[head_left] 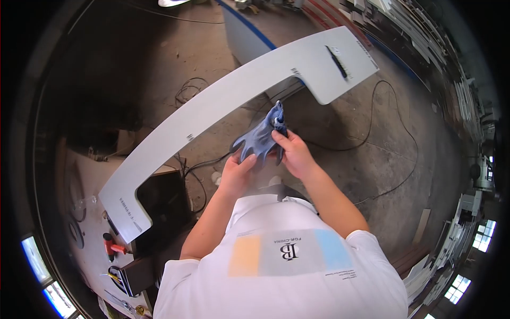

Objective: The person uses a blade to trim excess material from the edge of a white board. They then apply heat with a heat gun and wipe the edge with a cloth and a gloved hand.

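Observation:
Before my body, both hands hold a blue-grey work glove point(260, 137) with darker fingertips. My left hand point(237, 171) pinches it by the finger end, thumb on top. At its right side my right hand point(292, 152) grips the glove with thumb and fingers closed, near a crumpled darker blue part. Whether that bunched part is a second glove I cannot tell. Just beyond the glove lies a long white-grey U-shaped panel point(212, 101) with small dark marks, and a black pen-like stick point(337, 63) rests on its right end.
At lower left, a red-and-black hand tool point(111, 246) and a screwdriver point(141, 309) lie on a workbench point(95, 181). Dark cables point(396, 95) curl over the concrete floor point(382, 159). A blue-edged panel point(239, 32) stands beyond the white one. Stacked strips point(409, 32) line the far right.

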`<act>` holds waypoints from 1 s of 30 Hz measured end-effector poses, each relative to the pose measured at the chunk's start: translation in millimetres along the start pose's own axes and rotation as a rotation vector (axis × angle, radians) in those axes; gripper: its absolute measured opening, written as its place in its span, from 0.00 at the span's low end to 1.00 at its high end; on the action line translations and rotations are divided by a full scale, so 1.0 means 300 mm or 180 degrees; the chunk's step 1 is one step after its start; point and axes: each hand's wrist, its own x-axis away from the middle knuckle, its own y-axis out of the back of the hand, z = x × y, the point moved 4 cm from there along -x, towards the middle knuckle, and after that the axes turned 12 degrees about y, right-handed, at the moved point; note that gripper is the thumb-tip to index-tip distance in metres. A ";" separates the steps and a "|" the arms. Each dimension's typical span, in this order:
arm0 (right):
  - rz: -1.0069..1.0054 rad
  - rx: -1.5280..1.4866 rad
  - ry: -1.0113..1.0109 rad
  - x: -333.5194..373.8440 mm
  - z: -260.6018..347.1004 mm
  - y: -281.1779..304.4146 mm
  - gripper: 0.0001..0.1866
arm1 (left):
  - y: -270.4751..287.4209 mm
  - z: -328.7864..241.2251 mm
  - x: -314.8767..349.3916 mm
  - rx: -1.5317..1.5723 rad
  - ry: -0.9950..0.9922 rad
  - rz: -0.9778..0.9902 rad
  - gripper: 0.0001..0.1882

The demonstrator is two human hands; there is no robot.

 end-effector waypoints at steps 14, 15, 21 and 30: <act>-0.0614 0.1791 -0.0865 -0.387 0.191 0.683 0.18 | -0.177 0.212 -0.646 -0.0421 0.0002 -0.1182 0.16; -0.0414 0.2819 -0.0355 -0.416 0.234 0.750 0.17 | -0.175 0.207 -0.691 -0.0730 -0.0157 -0.1263 0.17; 0.0002 0.3962 0.1174 -0.863 0.515 0.928 0.17 | -0.184 0.296 -0.908 -0.0491 -0.0176 -0.1609 0.20; 0.0921 0.5703 0.1928 -1.534 0.581 0.902 0.13 | -0.251 0.511 -1.133 0.0248 -0.0162 -0.2017 0.23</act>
